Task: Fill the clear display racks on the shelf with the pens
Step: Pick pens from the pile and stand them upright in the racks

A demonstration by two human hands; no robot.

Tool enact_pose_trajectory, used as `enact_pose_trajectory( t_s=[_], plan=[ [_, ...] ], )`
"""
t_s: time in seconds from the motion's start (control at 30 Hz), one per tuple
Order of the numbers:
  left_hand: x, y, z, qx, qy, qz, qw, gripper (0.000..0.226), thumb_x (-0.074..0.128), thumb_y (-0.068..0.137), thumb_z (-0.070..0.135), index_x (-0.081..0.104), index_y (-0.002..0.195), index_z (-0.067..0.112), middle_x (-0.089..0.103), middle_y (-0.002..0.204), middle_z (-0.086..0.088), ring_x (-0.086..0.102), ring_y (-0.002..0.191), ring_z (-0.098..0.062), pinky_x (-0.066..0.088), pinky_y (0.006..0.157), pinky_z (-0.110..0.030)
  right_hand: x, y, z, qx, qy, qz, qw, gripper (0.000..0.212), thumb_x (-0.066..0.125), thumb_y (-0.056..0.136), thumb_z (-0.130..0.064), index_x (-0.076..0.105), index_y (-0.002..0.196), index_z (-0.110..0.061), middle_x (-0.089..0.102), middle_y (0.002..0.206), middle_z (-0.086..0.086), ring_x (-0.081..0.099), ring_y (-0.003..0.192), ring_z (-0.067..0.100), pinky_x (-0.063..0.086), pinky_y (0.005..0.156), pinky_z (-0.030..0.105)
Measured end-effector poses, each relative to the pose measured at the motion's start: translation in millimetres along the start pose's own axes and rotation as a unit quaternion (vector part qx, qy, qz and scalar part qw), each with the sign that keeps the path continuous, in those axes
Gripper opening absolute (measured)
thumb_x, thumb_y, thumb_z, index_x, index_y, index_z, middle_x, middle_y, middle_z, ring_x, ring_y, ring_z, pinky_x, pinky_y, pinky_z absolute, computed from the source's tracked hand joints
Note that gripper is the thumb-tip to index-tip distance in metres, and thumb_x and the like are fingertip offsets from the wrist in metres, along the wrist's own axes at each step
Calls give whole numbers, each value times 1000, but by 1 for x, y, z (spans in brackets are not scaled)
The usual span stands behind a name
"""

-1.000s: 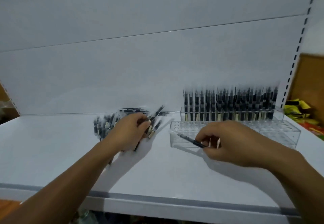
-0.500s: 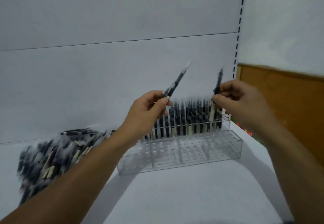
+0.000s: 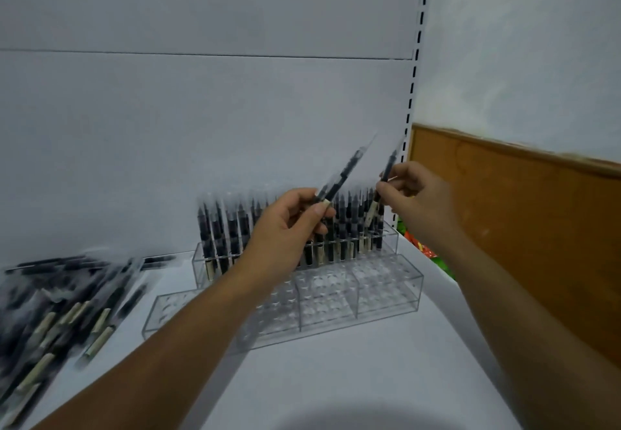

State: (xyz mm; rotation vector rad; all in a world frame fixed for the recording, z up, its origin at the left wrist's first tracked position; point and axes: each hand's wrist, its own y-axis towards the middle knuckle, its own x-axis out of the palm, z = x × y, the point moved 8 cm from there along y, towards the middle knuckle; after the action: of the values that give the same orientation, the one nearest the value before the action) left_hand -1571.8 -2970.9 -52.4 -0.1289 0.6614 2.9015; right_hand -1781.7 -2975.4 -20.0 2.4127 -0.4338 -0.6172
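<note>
The flat white shelf (image 3: 336,379) fills the lower view, closed at twelve o'clock by a white back panel (image 3: 201,110) and at three o'clock by a brown wooden board (image 3: 521,228). On it, at the centre, stands the clear acrylic stepped rack (image 3: 336,298). Its rear tier carries a row of upright black pens (image 3: 228,228), while the holes of its front tier look unfilled. At nine o'clock of the rack lies the heap of loose black pens (image 3: 67,305), running off the view's left edge. Both hands are raised over the rear tier. The left hand (image 3: 285,228) has its fingers curled around a slanting black pen (image 3: 342,174), perhaps two together, as blur hides which. The right hand (image 3: 416,194), at two o'clock of the left, pinches a second black pen (image 3: 388,169) near its middle, tip upward. The step in hand seems to be carrying picked pens to the rack. The next move probably calls for turning each pen upright and lowering it into a free hole, likely in the front tier. Room is tight towards the back panel and the crowded row, and open at six o'clock, where the bare shelf runs towards the person.
</note>
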Motion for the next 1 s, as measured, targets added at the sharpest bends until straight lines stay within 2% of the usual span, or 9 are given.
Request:
enact_pose_trajectory(
  t_s=[0.13,0.27,0.43,0.6,0.67,0.77,0.83,0.9,1.0],
  plan=[
    [0,1,-3,-3,10,-10,1000,15,56,96,19,63,109,19,73,90,12,63,72,-1,47,66,-11,11,-6,15,-3,-12,-14,1000,10,70,89,-18,64,96,-12,67,79,6,65,78,29,55,72,49],
    [6,0,-5,-14,23,-27,999,20,56,96,20,61,115,16,73,90,10,63,73,-2,50,71,-16,11,-3,18,-11,-17,-14,1000,10,72,88,-21,66,95,-16,68,79,2,67,76,26,57,72,46],
    [7,0,-4,-12,21,-25,999,22,56,96,18,60,117,14,73,88,11,63,72,-3,52,73,-18,11,-2,24,-16,-76,-31,996,12,74,86,-30,66,92,-23,67,76,-9,64,73,12,55,67,35],
    [9,0,-5,-17,29,-34,999,20,56,95,19,62,114,16,74,91,10,64,73,-1,49,68,-12,30,-7,32,13,-169,-132,977,11,73,84,-38,67,88,-30,66,82,-12,60,77,12,55,75,43],
    [9,0,-6,-20,32,-35,999,21,56,95,20,61,115,16,74,92,10,64,74,-1,48,68,-11,32,-8,32,22,-186,-149,971,13,72,85,-40,69,90,-29,67,86,-7,60,79,15,55,76,44],
    [9,0,-6,-19,32,-35,999,19,56,95,19,62,113,17,74,91,9,64,74,-2,48,68,-11,22,-10,30,31,-203,-143,968,18,71,84,-46,71,88,-29,66,84,-10,59,79,11,55,73,39],
    [9,0,-7,-19,31,-38,999,17,56,95,19,62,111,20,74,91,9,64,73,-1,48,67,-11,9,-11,24,24,-162,-97,982,19,70,84,-46,73,85,-28,65,75,-9,57,71,8,52,64,34],
    [9,0,-7,-20,33,-42,998,16,56,95,20,63,110,20,74,91,10,64,74,-1,49,68,-12,2,-13,14,16,-55,-65,996,16,70,85,-41,74,83,-26,64,68,0,54,63,9,47,59,28],
    [10,0,-8,-23,37,-46,998,16,56,95,19,63,110,20,74,91,9,65,74,-2,49,69,-13,18,-23,-3,20,88,-121,989,13,71,85,-36,75,90,-25,57,71,13,51,63,11,45,60,26]
  ],
)
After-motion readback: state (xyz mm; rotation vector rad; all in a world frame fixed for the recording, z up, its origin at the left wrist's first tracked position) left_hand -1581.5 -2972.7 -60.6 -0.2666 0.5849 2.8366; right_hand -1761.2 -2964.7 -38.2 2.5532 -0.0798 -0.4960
